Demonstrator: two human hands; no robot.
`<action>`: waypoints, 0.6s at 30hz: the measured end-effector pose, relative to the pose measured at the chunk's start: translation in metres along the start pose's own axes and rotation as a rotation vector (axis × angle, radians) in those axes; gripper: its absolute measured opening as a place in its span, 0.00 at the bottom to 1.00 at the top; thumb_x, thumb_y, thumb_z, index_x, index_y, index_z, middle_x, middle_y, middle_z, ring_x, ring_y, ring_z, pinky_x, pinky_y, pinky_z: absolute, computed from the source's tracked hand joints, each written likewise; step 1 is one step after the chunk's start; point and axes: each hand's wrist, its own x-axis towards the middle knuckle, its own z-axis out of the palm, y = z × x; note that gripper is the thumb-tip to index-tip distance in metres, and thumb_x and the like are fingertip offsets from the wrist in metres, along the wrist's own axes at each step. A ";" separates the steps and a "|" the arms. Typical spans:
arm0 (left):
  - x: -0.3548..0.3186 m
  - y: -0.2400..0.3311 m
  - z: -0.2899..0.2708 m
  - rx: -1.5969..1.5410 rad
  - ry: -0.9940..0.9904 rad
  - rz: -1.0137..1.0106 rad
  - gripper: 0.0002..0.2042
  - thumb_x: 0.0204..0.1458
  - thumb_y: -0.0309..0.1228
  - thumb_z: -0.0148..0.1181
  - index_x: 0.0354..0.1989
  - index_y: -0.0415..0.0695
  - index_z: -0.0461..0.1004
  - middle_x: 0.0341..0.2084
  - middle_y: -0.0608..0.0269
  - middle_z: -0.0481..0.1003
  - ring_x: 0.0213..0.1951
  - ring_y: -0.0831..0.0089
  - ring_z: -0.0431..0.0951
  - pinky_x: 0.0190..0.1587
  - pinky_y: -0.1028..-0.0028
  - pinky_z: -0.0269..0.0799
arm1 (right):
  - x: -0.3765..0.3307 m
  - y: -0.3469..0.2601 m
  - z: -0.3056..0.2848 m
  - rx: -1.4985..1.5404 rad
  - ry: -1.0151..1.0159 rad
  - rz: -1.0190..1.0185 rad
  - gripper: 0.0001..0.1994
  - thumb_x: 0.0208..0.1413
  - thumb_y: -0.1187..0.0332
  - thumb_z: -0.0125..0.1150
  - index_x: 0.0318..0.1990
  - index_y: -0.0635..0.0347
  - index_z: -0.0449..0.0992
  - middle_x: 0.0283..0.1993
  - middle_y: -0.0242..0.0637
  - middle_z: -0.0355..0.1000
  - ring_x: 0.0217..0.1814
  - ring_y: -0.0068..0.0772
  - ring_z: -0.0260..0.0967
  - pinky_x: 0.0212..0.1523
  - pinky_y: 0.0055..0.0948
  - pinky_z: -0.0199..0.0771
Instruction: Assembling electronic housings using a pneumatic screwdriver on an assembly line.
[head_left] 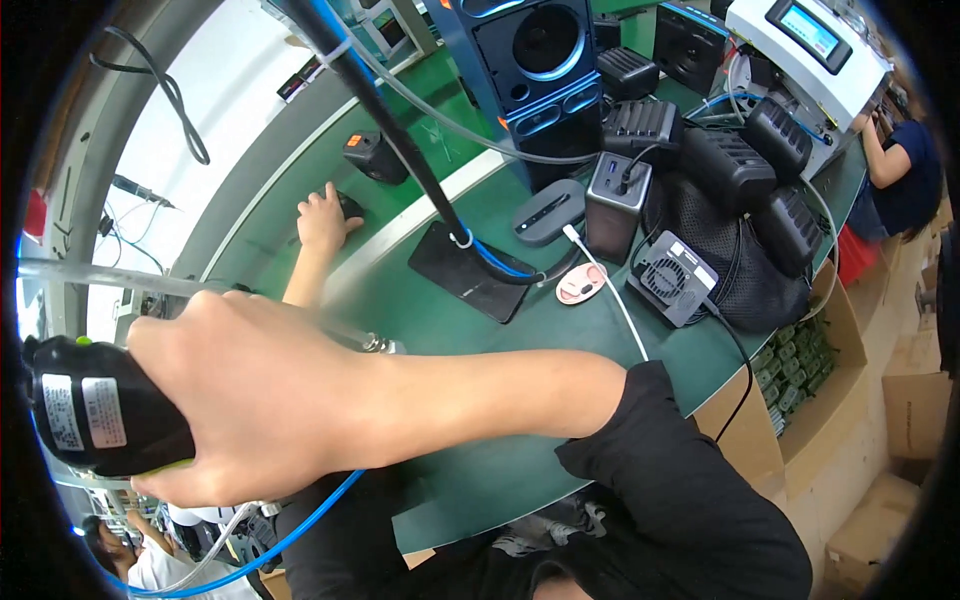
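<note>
My right arm, in a black sleeve, crosses the picture to the left. Large in front, my right hand is closed around a black handheld device with two white labels and green trim. Its front end is cut off by the dark rim, so its kind does not show. Farther off, my left hand reaches over the green bench, thumb and fingers around a small black rounded object. My right hand hides part of the left forearm. A black block with an orange mark stands just beyond the left hand.
A black hanging cable arm crosses the bench. Right of it lie a dark flat panel, a grey oval piece, a pink disc, power blocks and cables. A blue speaker-like cabinet stands behind; another person is at right.
</note>
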 end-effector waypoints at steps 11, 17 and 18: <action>-0.026 -0.047 -0.032 -0.371 0.134 0.055 0.32 0.44 0.41 0.65 0.55 0.38 0.63 0.38 0.38 0.77 0.41 0.46 0.81 0.44 0.58 0.78 | -0.002 -0.010 -0.003 0.008 -0.084 0.024 0.26 0.40 0.56 0.73 0.28 0.76 0.72 0.26 0.63 0.74 0.34 0.63 0.77 0.40 0.46 0.79; -0.173 -0.074 -0.072 -1.238 0.153 -0.156 0.29 0.45 0.37 0.62 0.56 0.39 0.64 0.37 0.50 0.79 0.40 0.58 0.81 0.43 0.66 0.78 | 0.006 -0.005 -0.017 -0.056 -0.041 -0.048 0.30 0.38 0.48 0.72 0.34 0.73 0.79 0.32 0.58 0.78 0.36 0.53 0.80 0.42 0.42 0.80; -0.210 -0.055 -0.087 -1.474 0.054 -0.182 0.28 0.47 0.36 0.61 0.57 0.40 0.64 0.39 0.53 0.78 0.41 0.61 0.80 0.43 0.68 0.78 | 0.006 -0.003 -0.023 -0.076 -0.007 -0.110 0.30 0.37 0.48 0.72 0.36 0.73 0.79 0.33 0.59 0.78 0.37 0.51 0.80 0.42 0.41 0.80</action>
